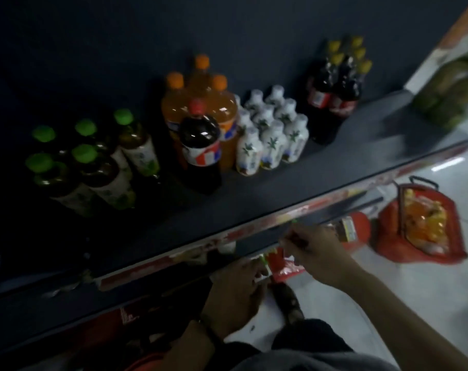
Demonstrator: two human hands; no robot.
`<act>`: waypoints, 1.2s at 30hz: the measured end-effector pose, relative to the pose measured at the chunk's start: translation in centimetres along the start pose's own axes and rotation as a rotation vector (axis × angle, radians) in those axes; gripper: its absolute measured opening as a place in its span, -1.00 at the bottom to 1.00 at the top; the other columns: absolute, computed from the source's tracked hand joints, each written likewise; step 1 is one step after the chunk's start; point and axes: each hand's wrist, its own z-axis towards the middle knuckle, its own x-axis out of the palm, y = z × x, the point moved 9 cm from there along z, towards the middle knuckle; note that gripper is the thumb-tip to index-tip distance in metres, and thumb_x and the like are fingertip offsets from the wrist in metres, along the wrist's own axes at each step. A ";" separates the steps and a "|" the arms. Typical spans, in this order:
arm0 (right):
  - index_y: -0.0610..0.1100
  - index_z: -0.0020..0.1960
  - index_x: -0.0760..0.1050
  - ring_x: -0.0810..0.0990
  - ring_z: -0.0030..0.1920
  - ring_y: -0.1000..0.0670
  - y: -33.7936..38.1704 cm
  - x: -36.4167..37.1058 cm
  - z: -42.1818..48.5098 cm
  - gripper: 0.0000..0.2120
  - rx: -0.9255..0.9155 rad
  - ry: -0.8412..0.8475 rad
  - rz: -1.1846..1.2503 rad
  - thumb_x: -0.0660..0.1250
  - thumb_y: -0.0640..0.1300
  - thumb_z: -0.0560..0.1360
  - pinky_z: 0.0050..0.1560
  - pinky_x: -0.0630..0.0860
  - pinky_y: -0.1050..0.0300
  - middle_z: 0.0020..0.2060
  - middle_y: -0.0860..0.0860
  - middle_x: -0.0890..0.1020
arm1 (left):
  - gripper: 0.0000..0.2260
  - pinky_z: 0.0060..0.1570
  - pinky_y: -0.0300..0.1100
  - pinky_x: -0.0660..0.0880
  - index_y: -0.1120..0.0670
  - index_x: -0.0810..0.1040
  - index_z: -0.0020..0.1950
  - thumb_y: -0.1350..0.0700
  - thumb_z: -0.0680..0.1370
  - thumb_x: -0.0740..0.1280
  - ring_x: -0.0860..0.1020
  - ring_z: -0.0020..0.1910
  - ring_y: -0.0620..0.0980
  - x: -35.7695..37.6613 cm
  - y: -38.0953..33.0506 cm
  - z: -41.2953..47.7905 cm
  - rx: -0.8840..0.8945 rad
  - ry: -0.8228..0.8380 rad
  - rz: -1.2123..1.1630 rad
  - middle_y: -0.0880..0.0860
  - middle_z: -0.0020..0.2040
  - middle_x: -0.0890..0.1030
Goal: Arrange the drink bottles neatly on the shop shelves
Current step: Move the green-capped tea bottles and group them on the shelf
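On the dark top shelf (254, 199) stand grouped drink bottles: green-capped tea bottles (93, 167) at the left, orange soda bottles (200, 103), one red-capped cola bottle (200, 153) in front of them, small white bottles (270, 129), and dark yellow-capped bottles (337, 84) at the right. Both hands are below the shelf's front edge. My left hand (235, 293) curls round a blurred red, white and green item (277, 259), probably a bottle. My right hand (316, 250) reaches to the same item from the right; its grip is blurred.
A red shopping basket (388, 231) with orange-packed goods stands on the pale floor at the right. A pack of greenish bottles (452, 95) lies past the shelf's right end. A lower shelf (53, 311) runs beneath. The shelf's front strip (174, 253) carries price labels.
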 end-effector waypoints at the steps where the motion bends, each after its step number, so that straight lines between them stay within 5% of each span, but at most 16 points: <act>1: 0.00 -0.10 0.61 0.67 -0.30 0.11 -3.1 0.9 -0.7 -0.90 0.083 0.056 -0.021 0.41 -0.10 0.61 -0.20 0.65 0.01 -0.27 0.10 0.69 | -0.85 0.15 -0.04 0.56 -0.09 0.52 0.18 -0.06 0.64 0.28 0.54 0.13 -0.11 1.7 0.1 0.5 -0.014 0.075 -0.017 -0.11 0.13 0.52; 6: -0.08 -0.05 0.63 0.68 -0.13 -0.04 -14.0 1.6 -2.1 -0.91 0.290 0.199 -0.074 0.36 -0.20 0.59 -0.01 0.66 -0.12 -0.09 -0.01 0.69 | -0.85 0.20 0.02 0.57 -0.02 0.55 0.14 -0.02 0.61 0.32 0.56 0.13 -0.07 6.2 -0.2 3.2 -0.169 0.226 -0.021 -0.07 0.13 0.53; 10: 0.03 0.02 0.60 0.69 -0.07 0.02 -21.1 0.9 -0.9 -0.96 0.361 0.278 -0.031 0.38 -0.04 0.62 -0.03 0.65 0.07 0.00 0.02 0.70 | -0.82 0.16 -0.10 0.56 0.00 0.56 0.17 -0.04 0.62 0.37 0.58 0.11 -0.08 9.2 -1.2 6.3 -0.273 0.213 0.016 -0.06 0.10 0.54; 14: -0.03 0.19 0.63 0.63 -0.04 -0.01 -28.4 -0.3 2.0 -0.79 0.357 0.320 -0.007 0.36 0.02 0.61 -0.11 0.51 0.18 0.06 -0.01 0.67 | -0.82 0.17 -0.14 0.55 0.02 0.57 0.20 -0.01 0.64 0.38 0.56 0.12 -0.08 14.0 -1.8 10.2 -0.418 0.172 -0.013 -0.06 0.12 0.54; 19: -0.06 0.26 0.62 0.69 0.03 -0.07 -37.5 0.7 7.0 -0.76 0.325 0.326 0.009 0.36 -0.08 0.62 0.01 0.66 0.06 0.14 -0.08 0.70 | -0.80 0.04 -0.35 0.49 0.04 0.54 0.28 0.06 0.67 0.37 0.56 0.10 -0.12 23.0 -1.2 16.6 -0.553 0.107 -0.112 -0.04 0.19 0.58; 22: -0.04 0.29 0.57 0.69 -0.09 -0.04 -42.2 3.3 10.6 -0.75 0.320 0.335 0.024 0.38 -0.11 0.62 -0.20 0.62 0.18 0.10 -0.11 0.69 | -0.69 0.27 -0.13 0.52 0.07 0.50 0.42 0.12 0.67 0.35 0.58 0.27 0.02 27.9 1.0 19.8 -0.603 0.094 -0.098 0.04 0.32 0.59; 27: -0.10 0.35 0.50 0.66 0.15 -0.12 -46.5 8.2 17.4 -0.68 0.201 0.274 -0.008 0.37 -0.05 0.63 0.13 0.67 -0.05 0.19 -0.11 0.65 | -0.64 0.35 0.05 0.52 -0.08 0.43 0.47 0.10 0.67 0.30 0.54 0.33 0.05 32.3 7.2 24.7 -0.678 0.023 -0.147 -0.02 0.35 0.52; 32: -0.02 0.16 0.57 0.68 -0.26 0.05 -48.6 15.1 22.6 -0.80 0.212 0.184 0.156 0.37 0.07 0.63 -0.36 0.62 0.17 -0.17 0.01 0.68 | -0.62 0.38 0.13 0.50 -0.06 0.35 0.54 0.14 0.72 0.22 0.48 0.35 -0.02 34.4 12.7 29.4 -0.648 -0.121 -0.263 -0.08 0.38 0.44; 36: -0.02 0.11 0.61 0.70 -0.10 -0.07 -48.9 18.2 24.4 -0.75 0.211 0.146 0.019 0.36 0.15 0.60 -0.11 0.67 -0.02 -0.09 -0.01 0.69 | -0.61 0.33 0.11 0.55 -0.09 0.37 0.52 0.18 0.71 0.23 0.49 0.34 -0.03 34.7 15.3 30.7 -0.657 -0.219 -0.317 -0.03 0.37 0.48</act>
